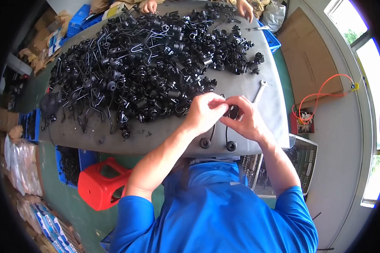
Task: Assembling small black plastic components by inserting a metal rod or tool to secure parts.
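In front of my body, both hands are together over the near right part of the grey table (177, 142). My left hand (202, 111) is closed in a pinch, its fingertips against a small round black part (232, 111). My right hand (248, 120) is curled round the same part from the right, thumb below; the fingers hide much of it. Under the hands, two thin black rods with ring ends run toward me, a left ring end (204, 143) and a right ring end (231, 146). Their upper ends are hidden, so I cannot tell whether either joins the held part.
A big heap of black rods and bushings (143, 63) covers the table's middle and left. A wrench (261, 90) lies to the right. Across the table show another person's hands (147, 6). A red stool (101, 185) and blue crate (88, 158) stand at the near left.
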A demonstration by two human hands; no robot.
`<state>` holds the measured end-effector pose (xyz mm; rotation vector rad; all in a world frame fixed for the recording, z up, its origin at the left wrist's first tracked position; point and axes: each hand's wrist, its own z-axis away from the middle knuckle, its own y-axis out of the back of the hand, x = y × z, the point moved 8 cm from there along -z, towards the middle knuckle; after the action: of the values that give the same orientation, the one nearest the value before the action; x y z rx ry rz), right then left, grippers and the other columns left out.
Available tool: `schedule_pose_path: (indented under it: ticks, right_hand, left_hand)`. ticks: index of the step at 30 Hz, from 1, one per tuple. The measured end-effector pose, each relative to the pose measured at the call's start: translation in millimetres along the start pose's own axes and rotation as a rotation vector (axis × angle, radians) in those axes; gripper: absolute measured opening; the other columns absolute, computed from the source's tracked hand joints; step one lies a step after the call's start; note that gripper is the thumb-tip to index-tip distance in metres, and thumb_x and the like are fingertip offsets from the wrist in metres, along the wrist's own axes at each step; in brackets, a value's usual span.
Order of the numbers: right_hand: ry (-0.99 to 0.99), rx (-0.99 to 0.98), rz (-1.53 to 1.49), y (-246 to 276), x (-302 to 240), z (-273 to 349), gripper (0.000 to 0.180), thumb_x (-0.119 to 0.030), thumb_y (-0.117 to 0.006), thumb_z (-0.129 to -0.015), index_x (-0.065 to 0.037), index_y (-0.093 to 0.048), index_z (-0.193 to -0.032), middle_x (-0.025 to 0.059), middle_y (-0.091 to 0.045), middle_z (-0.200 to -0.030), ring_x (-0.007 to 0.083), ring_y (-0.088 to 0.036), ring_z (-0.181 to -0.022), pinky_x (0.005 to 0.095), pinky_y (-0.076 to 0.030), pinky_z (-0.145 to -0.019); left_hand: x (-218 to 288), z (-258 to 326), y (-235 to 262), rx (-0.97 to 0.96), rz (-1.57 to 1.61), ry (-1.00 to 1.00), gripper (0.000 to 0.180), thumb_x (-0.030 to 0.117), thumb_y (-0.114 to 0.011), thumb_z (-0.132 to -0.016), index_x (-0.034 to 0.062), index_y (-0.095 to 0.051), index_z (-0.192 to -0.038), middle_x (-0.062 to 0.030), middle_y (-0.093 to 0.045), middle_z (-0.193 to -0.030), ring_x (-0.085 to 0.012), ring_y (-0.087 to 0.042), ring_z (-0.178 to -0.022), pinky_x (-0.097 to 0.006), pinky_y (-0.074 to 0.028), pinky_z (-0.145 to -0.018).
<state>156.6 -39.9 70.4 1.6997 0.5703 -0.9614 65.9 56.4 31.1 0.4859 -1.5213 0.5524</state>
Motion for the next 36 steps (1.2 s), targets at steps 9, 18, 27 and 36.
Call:
schedule_pose_path:
  ticks: [9,18,27,36]
  right_hand:
    - [0.038,-0.087,0.282,-23,4,6,0.032,-0.018,-0.072,-0.071,-0.006,-0.063,-0.099,0.0142,-0.061,-0.095,0.0336,-0.063,-0.086,0.0405,-0.052,-0.075]
    - [0.137,-0.057,0.414,-38,3,7,0.039,-0.015,-0.074,-0.069,-0.003,-0.061,-0.104,0.0148,-0.063,-0.100,0.0334,-0.060,-0.095,0.0405,-0.049,-0.084]
    - [0.040,-0.009,0.001,-17,17,20,0.050,-0.019,-0.076,-0.073,-0.004,-0.059,-0.117,0.0157,-0.063,-0.105,0.0328,-0.059,-0.097,0.0416,-0.048,-0.085]
    - [-0.102,0.244,0.563,25,81,13,0.021,-0.018,-0.071,-0.074,-0.003,-0.067,-0.089,0.0144,-0.062,-0.101,0.0336,-0.056,-0.096,0.0422,-0.046,-0.083]
  left_hand:
    - [-44,4,10,-0.018,-0.370,0.186,0.010,0.009,-0.061,-0.085,-0.0003,-0.065,-0.084,-0.0036,-0.064,-0.067,-0.0080,-0.059,-0.055,-0.024,-0.048,-0.051]
    - [-83,17,2,0.036,-0.064,0.314,0.024,0.019,-0.053,-0.097,-0.0012,-0.062,-0.087,-0.0035,-0.062,-0.074,-0.0072,-0.057,-0.054,-0.023,-0.048,-0.047]
    - [-85,31,-14,-0.098,0.581,0.346,0.045,0.019,-0.053,-0.098,0.0014,-0.036,-0.136,-0.0136,-0.064,-0.106,-0.0211,-0.066,-0.084,-0.033,-0.056,-0.076]
    - [-78,26,-13,-0.102,0.302,0.262,0.052,0.011,-0.058,-0.094,0.0013,-0.033,-0.138,-0.0162,-0.062,-0.104,-0.0222,-0.067,-0.082,-0.031,-0.056,-0.070]
